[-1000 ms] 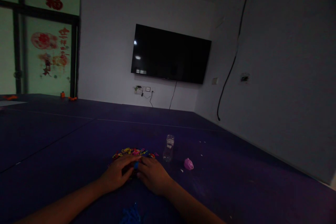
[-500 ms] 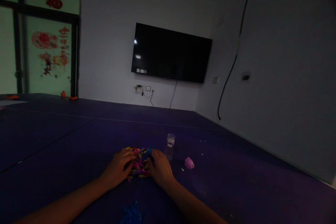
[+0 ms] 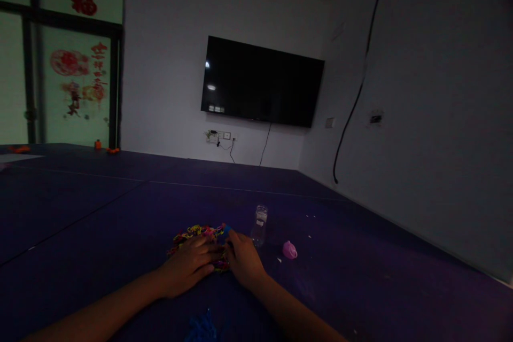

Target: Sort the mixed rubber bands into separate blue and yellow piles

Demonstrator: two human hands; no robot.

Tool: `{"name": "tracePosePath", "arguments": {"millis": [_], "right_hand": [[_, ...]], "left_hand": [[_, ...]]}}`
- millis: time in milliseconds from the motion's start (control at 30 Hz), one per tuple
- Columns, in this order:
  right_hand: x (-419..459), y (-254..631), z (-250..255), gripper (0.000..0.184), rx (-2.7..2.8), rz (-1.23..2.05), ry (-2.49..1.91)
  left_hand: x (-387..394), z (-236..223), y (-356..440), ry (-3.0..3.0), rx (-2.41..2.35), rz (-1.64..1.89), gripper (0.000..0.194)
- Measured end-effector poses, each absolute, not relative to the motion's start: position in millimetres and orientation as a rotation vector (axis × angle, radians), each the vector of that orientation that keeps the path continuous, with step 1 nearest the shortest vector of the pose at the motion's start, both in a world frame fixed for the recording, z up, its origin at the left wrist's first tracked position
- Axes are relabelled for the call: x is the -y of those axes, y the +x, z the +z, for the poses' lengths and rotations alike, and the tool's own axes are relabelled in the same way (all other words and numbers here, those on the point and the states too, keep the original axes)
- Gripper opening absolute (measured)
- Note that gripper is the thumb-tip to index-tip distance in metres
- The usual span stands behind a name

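Observation:
A pile of small, multicoloured rubber bands (image 3: 194, 231) lies on the dark purple table in front of me. My left hand (image 3: 189, 263) rests across the near side of the pile with its fingers stretched out, hiding part of it. At the right edge of the pile, my right hand (image 3: 245, 261) is bent inward, its fingers curled on a bit of blue rubber bands (image 3: 226, 230). Nearer to me, between my forearms, sits a separate small heap of blue rubber bands (image 3: 202, 327). The dim light blurs single bands.
A clear bottle (image 3: 259, 226) stands just beyond my right hand. Right of it lies a pink, rounded object (image 3: 289, 249), with white scraps around. Orange items (image 3: 113, 150) sit at the table's far left. A television (image 3: 262, 83) hangs on the wall behind.
My left hand has moved right and flattened over the middle of the pile, uncovering bands on its left side. The right hand has stayed nearly in place, with the blue bit still at its fingers.

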State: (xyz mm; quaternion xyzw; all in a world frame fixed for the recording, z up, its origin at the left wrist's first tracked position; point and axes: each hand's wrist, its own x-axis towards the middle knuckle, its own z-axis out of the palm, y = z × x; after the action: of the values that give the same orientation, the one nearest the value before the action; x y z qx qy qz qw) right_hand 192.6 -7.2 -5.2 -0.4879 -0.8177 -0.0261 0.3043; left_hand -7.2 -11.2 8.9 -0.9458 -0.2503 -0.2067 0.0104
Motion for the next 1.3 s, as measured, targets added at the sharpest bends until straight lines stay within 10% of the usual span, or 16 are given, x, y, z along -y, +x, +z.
{"name": "tracePosePath", "arguments": {"millis": [1300], "right_hand": [[10.3, 190.7, 0.6, 0.030, 2.302, -0.181, -1.347]], "left_hand": [[9.4, 5.0, -7.3, -2.922, 0.946, -0.730, 0.034]]}}
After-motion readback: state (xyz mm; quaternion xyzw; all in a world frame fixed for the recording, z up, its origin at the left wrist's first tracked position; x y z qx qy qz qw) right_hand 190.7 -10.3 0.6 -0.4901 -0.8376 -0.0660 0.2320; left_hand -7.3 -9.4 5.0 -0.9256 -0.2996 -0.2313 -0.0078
